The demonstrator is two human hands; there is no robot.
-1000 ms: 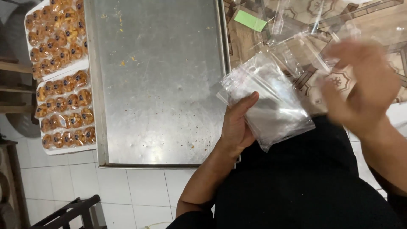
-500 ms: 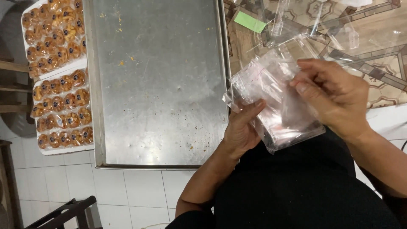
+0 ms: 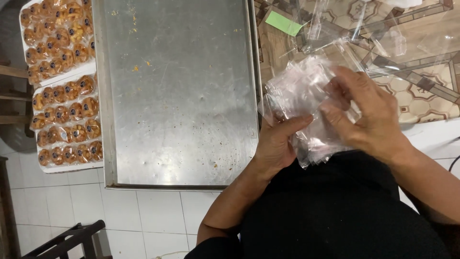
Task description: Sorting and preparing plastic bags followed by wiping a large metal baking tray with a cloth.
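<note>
A stack of small clear plastic bags (image 3: 299,93) sits in front of my body, held from below by my left hand (image 3: 278,144), thumb across its lower edge. My right hand (image 3: 366,115) rests on top of the stack, fingers pinching at the uppermost bag. Both hands hover just right of a large bare metal baking tray (image 3: 177,91) that carries a few crumbs.
Two white trays of wrapped round pastries (image 3: 62,81) lie left of the metal tray. More clear bags (image 3: 345,29) and a green slip (image 3: 283,23) lie on a patterned surface behind my hands. White floor tiles and a dark chair frame (image 3: 67,240) show below.
My right hand came down from the upper right onto the bag stack and now pinches its top bag. The left hand keeps hold of the stack, which shifted slightly upward.
</note>
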